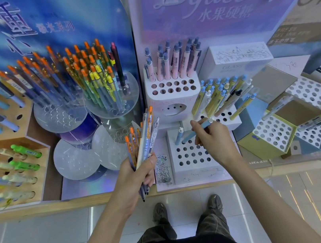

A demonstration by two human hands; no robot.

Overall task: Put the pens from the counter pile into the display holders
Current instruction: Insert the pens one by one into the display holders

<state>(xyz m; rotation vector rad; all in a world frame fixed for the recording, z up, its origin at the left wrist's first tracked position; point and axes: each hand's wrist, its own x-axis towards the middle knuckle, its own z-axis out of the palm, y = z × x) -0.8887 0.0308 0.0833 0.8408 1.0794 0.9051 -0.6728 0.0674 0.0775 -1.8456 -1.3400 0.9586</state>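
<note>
Left hand grips a bunch of pens, fingers curled round the barrels, clickers fanned up and far. It is held as stock just left of the work, so the other hand can draw one at a time. No loose pile shows on the counter.

Right hand pinches a blue pen between thumb and fingers. The pen is tilted, tip down-left at a far-row hole of the white holder. The grip sits high on the barrel, probably to keep the tip free for aiming. Whether the tip is in the hole, cannot tell.

One standing pen occupies the hole just left, so there is little room on that side. Yellow pens lean in a block far-right of the hand. Pink pens stand farther off. Clear round stands are left, and a scribble pad lies between hand and holder.
</note>
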